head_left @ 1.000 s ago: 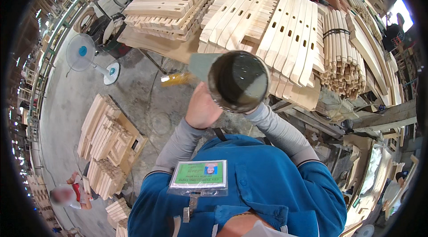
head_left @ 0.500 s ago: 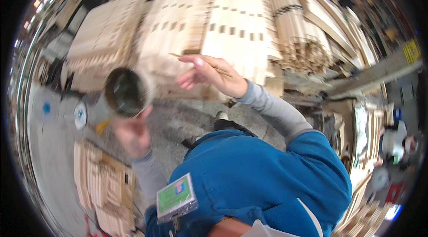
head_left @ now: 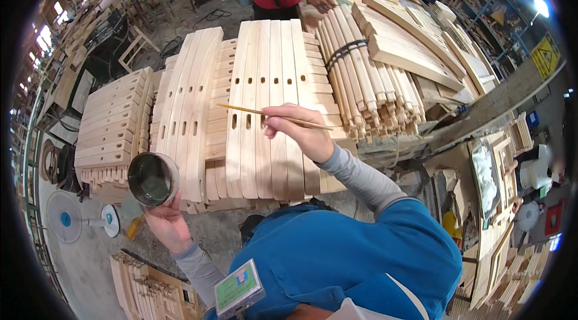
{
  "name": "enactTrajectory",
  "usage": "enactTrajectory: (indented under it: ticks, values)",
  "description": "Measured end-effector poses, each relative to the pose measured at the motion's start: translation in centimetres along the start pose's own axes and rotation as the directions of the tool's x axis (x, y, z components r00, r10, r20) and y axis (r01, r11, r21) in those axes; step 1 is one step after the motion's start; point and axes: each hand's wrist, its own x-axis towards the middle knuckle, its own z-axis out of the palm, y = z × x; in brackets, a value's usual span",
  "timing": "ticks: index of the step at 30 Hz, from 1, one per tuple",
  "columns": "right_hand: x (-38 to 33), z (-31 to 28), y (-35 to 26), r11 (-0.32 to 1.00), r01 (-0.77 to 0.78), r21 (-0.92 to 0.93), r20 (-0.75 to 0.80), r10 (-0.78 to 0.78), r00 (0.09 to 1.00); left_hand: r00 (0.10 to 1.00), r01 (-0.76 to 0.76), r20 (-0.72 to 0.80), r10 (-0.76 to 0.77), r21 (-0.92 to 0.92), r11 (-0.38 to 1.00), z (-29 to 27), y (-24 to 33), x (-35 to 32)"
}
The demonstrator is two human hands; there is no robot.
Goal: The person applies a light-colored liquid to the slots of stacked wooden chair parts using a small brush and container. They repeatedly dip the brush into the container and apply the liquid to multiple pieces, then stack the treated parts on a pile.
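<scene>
- My right hand (head_left: 304, 133) pinches a thin wooden stick (head_left: 274, 116) over the pale, smooth slotted boards (head_left: 265, 109) stacked on the counter.
- My left hand (head_left: 167, 223) grips a round tin cup (head_left: 153, 179) of dark liquid at the near left.
- Beyond: bundled rounded slats (head_left: 361, 79), a concrete floor (head_left: 78, 260) with a fan (head_left: 65, 223).
- A green rectangular badge (head_left: 239, 287) hangs on my blue shirt; a yellow triangle sign (head_left: 545, 55) sits far right.
</scene>
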Motion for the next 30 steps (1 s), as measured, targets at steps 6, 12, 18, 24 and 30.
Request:
enactTrajectory:
  ticks: [6,12,18,24,30]
  values:
    - [-0.7,-2.3,1.6,0.992,-0.1,0.08,-0.264,0.118,0.957,0.992,0.012,0.124,-0.021,0.075,0.997,0.1,-0.5,3.6]
    - [0.6,-1.3,1.2,0.998,-0.02,0.051,-0.417,0.04,0.908,0.989,-0.032,0.144,0.018,0.094,0.995,0.2,0.9,7.1]
    - [2.2,2.3,1.1,1.0,0.007,0.007,-0.428,-0.003,0.904,0.996,-0.053,0.071,0.049,0.067,0.996,-1.5,1.0,8.8]
    - [3.3,4.0,1.2,0.992,-0.016,-0.125,-0.378,-0.033,0.925,0.999,-0.04,-0.006,0.04,0.03,0.999,-3.0,1.0,10.0]
    - [6.6,4.9,-0.7,0.954,0.143,-0.263,-0.282,-0.217,0.935,0.993,-0.11,-0.036,0.111,0.032,0.993,-2.3,1.9,10.8]
